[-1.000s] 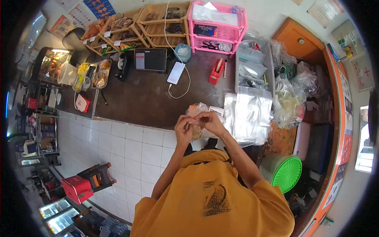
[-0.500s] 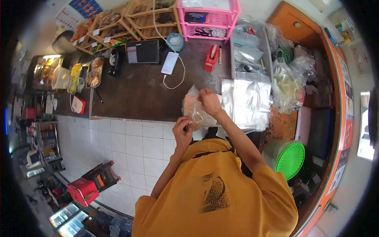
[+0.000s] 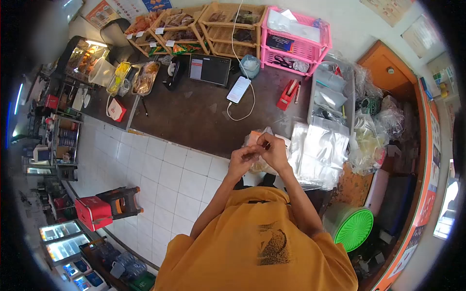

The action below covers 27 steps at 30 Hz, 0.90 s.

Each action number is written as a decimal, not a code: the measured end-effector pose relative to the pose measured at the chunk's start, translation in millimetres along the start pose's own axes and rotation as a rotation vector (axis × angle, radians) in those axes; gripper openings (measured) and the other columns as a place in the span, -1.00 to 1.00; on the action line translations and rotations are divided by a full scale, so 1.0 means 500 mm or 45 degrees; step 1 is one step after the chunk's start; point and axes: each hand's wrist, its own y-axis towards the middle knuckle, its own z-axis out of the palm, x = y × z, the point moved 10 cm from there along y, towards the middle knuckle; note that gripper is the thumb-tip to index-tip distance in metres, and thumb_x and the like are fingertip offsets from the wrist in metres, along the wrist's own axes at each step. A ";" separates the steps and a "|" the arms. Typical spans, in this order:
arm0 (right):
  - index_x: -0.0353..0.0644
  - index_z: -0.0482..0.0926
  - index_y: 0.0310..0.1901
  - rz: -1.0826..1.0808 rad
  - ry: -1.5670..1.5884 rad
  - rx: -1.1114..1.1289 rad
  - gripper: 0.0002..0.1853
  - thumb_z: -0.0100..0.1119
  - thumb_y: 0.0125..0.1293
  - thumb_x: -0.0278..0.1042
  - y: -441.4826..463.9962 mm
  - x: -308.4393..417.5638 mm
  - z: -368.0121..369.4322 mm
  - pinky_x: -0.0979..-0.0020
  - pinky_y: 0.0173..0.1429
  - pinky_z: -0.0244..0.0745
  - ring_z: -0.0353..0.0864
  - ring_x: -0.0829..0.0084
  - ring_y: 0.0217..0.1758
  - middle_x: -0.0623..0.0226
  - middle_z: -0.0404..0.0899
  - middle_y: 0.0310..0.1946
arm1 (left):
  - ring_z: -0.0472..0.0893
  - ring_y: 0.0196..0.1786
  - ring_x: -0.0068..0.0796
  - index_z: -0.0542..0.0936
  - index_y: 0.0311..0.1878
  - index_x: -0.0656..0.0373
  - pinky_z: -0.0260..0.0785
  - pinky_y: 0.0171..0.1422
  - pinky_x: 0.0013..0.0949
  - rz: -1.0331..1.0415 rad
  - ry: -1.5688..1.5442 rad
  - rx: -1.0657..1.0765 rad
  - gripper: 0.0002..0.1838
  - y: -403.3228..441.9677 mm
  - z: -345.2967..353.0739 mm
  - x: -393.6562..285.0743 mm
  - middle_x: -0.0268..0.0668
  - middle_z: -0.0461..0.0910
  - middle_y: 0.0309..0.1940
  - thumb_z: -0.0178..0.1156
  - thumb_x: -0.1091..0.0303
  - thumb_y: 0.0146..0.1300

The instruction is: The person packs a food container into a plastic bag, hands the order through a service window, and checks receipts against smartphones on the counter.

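At the counter's front edge lies a clear plastic bag (image 3: pixel 262 168) with an orange-pink patch showing through it. Both hands are over this bag and partly cover it. My left hand (image 3: pixel 242 160) has its fingers closed and drawn to the right, touching or nearly touching the other hand's fingertips. My right hand (image 3: pixel 274 152) pinches with thumb and fingers just above the bag's middle. What lies between the fingertips is too small to make out. Close by on the right is a stack of flat clear plastic bags (image 3: pixel 320 155).
Behind the hands, a charging phone (image 3: pixel 239 90), a red tape dispenser (image 3: pixel 288 95) and a tablet (image 3: pixel 209 70) rest on the dark counter (image 3: pixel 179 114). A grey tray (image 3: pixel 331 87), pink rack (image 3: pixel 296 41) and wooden racks (image 3: pixel 232 29) stand farther back. A green-lidded tub (image 3: pixel 353 230) is at lower right.
My left hand has moved up from the bag's lower end, and the two hands have come together over the bag. The camera view has shifted, so the counter appears lower and farther right.
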 end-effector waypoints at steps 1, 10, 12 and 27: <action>-0.30 0.61 -0.38 -0.066 -0.004 -0.040 -0.86 0.43 0.13 -0.50 -0.007 0.003 0.004 0.35 -0.31 0.50 0.65 0.38 -0.45 0.18 0.66 -0.47 | 0.64 -0.22 -0.59 0.68 -0.09 0.27 0.49 -0.06 -0.43 -0.031 0.010 -0.057 -0.86 -0.002 -0.011 0.012 -0.36 0.70 -0.24 0.24 0.57 0.33; -0.29 0.62 -0.33 0.276 0.329 -0.055 -0.92 0.36 0.22 -0.62 -0.093 -0.122 0.083 0.53 -0.36 0.45 0.56 0.66 -0.41 0.40 0.65 -0.45 | 0.66 -0.30 -0.55 0.66 -0.23 0.27 0.51 -0.20 -0.40 -0.004 0.162 -0.320 -0.95 0.004 -0.061 0.039 -0.34 0.70 -0.31 0.24 0.60 0.30; -0.29 0.62 -0.28 0.408 0.590 -0.027 -0.90 0.35 0.20 -0.64 -0.101 -0.154 0.109 0.53 -0.32 0.50 0.60 0.64 -0.39 0.38 0.67 -0.43 | 0.66 -0.35 -0.54 0.65 -0.27 0.27 0.52 -0.27 -0.41 0.189 0.463 -0.362 -0.92 0.005 -0.059 -0.023 -0.29 0.69 -0.33 0.24 0.65 0.25; -0.30 0.64 -0.13 -0.171 -0.027 0.153 -0.73 0.40 0.11 -0.48 -0.042 -0.043 0.101 0.26 -0.07 0.56 0.66 0.12 -0.18 0.09 0.62 -0.20 | 0.61 -0.13 -0.34 0.70 -0.23 0.26 0.47 -0.04 -0.33 0.243 0.436 -0.372 -0.86 -0.030 -0.055 -0.037 -0.22 0.59 -0.23 0.31 0.63 0.13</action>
